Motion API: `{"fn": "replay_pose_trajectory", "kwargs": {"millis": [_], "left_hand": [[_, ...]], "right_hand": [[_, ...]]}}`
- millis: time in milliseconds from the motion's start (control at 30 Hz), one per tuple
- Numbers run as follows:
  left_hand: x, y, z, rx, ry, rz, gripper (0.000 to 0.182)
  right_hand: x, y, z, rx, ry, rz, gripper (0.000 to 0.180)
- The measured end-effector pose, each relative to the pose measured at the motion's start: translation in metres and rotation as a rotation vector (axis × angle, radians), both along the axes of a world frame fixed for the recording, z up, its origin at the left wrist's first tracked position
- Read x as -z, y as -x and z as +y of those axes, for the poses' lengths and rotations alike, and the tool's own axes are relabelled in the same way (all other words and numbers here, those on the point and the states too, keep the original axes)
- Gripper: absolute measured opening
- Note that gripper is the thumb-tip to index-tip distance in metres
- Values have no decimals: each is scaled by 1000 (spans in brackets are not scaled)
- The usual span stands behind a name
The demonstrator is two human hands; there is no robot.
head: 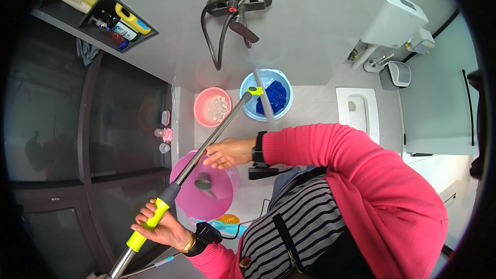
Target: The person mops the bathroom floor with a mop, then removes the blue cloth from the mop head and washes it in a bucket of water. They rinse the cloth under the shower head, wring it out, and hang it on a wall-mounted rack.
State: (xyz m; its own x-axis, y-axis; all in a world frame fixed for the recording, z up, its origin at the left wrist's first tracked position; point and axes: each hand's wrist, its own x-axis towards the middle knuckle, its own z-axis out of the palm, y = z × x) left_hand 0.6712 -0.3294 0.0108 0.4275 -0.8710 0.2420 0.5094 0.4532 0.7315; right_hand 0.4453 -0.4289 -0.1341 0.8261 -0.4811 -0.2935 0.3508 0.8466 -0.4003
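My left hand (164, 226) is closed around the lime-green grip of a metal-poled cleaning tool (223, 126), perhaps a mop or squeegee. Its lime-green joint (255, 91) and narrow pale head lie over a light-blue basin (288, 99) holding wet blue cloth (276, 97). Beside the upper pole is my right hand (226, 153), its fingers spread and not wrapped around it; contact is unclear. Under the pole, a large pink-purple tub (207, 207) holds a grey dipper (203, 182). A pink basin (197, 104) with whitish pieces (217, 108) stands left of the blue one.
A dark faucet (232, 6) with a hose is mounted on the wall above the basins. Bottles stand in a wall niche (79, 25) at upper left. To the right are a squat toilet (357, 106), a lidded bin (396, 74) and a glass door (438, 104).
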Motion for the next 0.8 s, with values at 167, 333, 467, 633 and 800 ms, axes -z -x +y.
{"fn": "replay_pose_trajectory", "kwargs": {"millis": [167, 333, 467, 633, 800], "left_hand": [[-12, 1, -1, -174, -141, 243, 39], [-17, 17, 2, -326, -198, 256, 42], [-17, 35, 5, -408, -221, 239, 43], [-7, 42, 14, -494, -248, 249, 44], [18, 34, 33, -638, -271, 323, 37]], "right_hand": [[48, 101, 8, -183, 119, 342, 46], [91, 207, 11, 237, -12, 809, 90], [93, 250, -42, 685, 100, 646, 84], [120, 277, -112, 896, -236, 507, 51], [161, 239, -160, 795, -123, 466, 38]]}}
